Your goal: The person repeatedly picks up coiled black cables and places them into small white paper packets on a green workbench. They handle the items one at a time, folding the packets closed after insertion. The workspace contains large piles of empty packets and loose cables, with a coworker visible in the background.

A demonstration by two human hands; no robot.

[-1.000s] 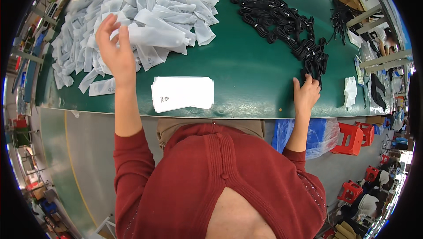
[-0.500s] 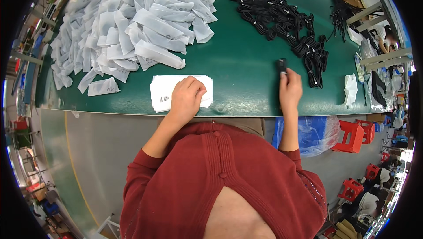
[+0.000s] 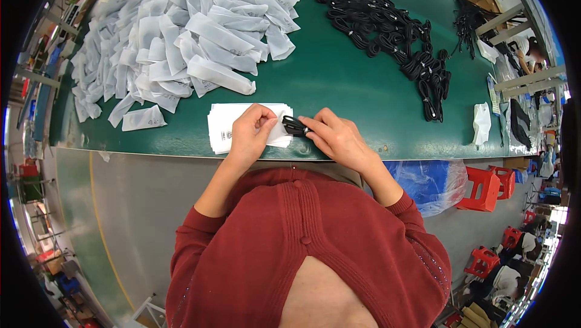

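Observation:
A folded black cable bundle (image 3: 294, 126) is pinched in the fingers of my right hand (image 3: 340, 139), its looped end pointing left. That end is right at the right-hand edge of a stack of flat white translucent bags (image 3: 219, 123) near the table's front edge. My left hand (image 3: 252, 131) rests on the stack, thumb and fingers closed on the edge of the top bag. Whether the cable's tip has entered the bag's mouth I cannot tell.
A big heap of filled white bags (image 3: 200, 31) covers the far left of the green table (image 3: 345, 98). More black cable bundles (image 3: 387, 25) lie at the far right. A crumpled white bag (image 3: 481, 123) sits near the right edge; red stools (image 3: 480, 189) stand beyond the front edge.
My right hand has come left from beside the cable pile, bringing the cable bundle to the bag stack. My left hand stays on the stack, now closed on the top bag's edge.

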